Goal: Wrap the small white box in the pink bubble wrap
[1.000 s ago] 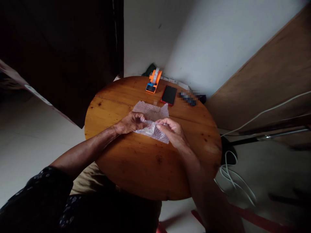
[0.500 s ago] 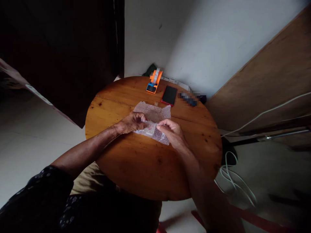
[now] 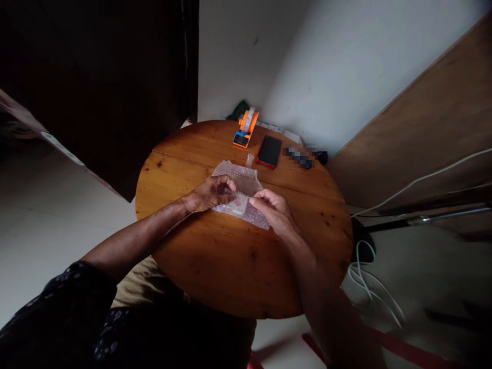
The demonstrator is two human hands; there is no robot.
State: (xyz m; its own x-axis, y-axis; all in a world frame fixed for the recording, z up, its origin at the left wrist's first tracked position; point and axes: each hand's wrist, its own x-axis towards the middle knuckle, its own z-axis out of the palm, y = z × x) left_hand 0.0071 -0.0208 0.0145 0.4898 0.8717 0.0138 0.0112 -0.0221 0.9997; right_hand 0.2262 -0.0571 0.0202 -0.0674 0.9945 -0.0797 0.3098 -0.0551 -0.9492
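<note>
A sheet of bubble wrap (image 3: pixel 239 173) lies on the round wooden table (image 3: pixel 215 256), part of it folded up toward me. A small pale flat item (image 3: pixel 240 206) shows at its middle; its kind is too unclear to tell. My left hand (image 3: pixel 213 193) is closed on the wrap's left side, thumb and fingers curled together. On the other side, my right hand (image 3: pixel 275 209) pinches the wrap between thumb and forefinger, close to the pale item's right edge. Beyond the sheet, a small clear strip (image 3: pixel 249 160) stands out from its far edge.
An orange and blue tape dispenser (image 3: pixel 246 128) stands at the table's far side. Right of it lie a phone with a red edge (image 3: pixel 269 151) and a dark, blurred-out object (image 3: pixel 299 157). White cable (image 3: pixel 361 274) coils on the floor at right.
The wrap's far right corner has shifted inward, toward my hands. The clear strip beyond the wrap now shows more plainly. Both hands keep their grip with only slight movement.
</note>
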